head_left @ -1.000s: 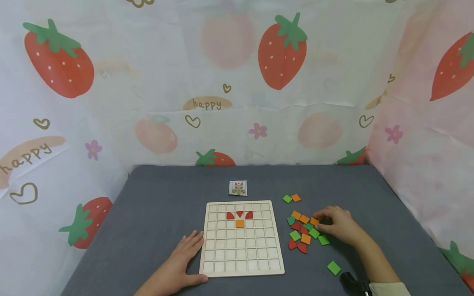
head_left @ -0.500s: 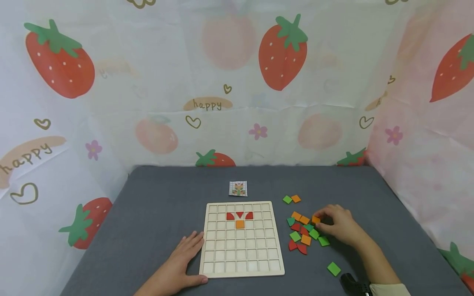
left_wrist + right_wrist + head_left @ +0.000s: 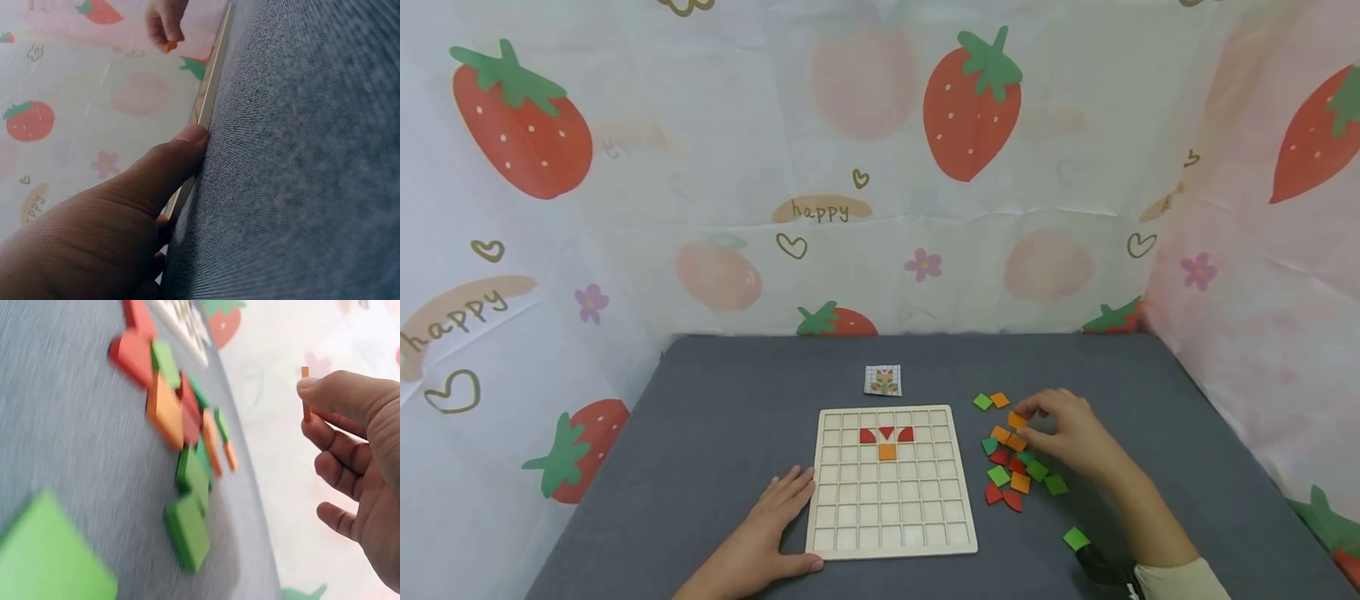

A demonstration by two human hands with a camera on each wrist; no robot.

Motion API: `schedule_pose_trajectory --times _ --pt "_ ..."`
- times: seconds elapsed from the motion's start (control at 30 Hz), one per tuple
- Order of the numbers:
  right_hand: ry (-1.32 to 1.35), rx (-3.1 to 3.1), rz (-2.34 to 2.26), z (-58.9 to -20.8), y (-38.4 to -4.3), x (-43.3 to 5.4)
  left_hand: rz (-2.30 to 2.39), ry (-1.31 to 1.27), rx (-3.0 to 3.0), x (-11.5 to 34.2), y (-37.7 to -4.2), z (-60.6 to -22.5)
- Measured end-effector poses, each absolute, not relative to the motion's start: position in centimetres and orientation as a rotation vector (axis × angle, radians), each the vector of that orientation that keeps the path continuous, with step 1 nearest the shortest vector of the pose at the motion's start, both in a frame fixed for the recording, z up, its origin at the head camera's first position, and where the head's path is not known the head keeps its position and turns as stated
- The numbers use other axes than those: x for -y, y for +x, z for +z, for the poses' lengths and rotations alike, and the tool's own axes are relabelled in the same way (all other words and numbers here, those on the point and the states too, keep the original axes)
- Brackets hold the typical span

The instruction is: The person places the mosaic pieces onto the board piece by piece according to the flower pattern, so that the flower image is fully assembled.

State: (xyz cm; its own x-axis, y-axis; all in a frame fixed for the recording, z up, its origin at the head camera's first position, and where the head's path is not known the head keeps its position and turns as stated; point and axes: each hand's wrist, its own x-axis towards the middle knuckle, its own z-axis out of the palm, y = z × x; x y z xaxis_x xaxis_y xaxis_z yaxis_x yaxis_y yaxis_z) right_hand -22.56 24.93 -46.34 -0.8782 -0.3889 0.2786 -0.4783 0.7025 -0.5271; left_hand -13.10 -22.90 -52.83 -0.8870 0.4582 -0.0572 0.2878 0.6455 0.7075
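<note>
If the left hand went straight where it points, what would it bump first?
Probably the wooden board: the left hand lies against its left edge, though whether it would push or slide over is unclear.

One board [image 3: 891, 492], one card [image 3: 882, 380], twenty tiles [image 3: 1017, 420]

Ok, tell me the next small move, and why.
Probably carry the pinched orange tile over to the board: the right hand holds it clear of the table, the left hand rests against the board's edge, and the board is mostly unfilled.
</note>
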Motion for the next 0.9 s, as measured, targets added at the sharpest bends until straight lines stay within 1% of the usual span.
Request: schedule_pose_trajectory --times 0.2,0.4,0.67,0.9 --pt "0.768 2.76 0.892 -45.1 -22.8 -22.1 1.066 0.602 -2.648 22.9 -13.1 -52.9" --pt "0.847 2.74 0.901 -44.7 -22.7 -19.3 1.065 0.608 -2.657 22.8 -13.0 -52.7" --pt "0.855 2.766 0.969 -45.2 -22.6 -15.3 1.06 0.608 -2.65 22.8 -13.0 -52.7" --pt "0.866 2.739 1.021 -46.5 -22.9 -12.9 1.068 0.609 -2.65 22.7 -13.1 -52.7"
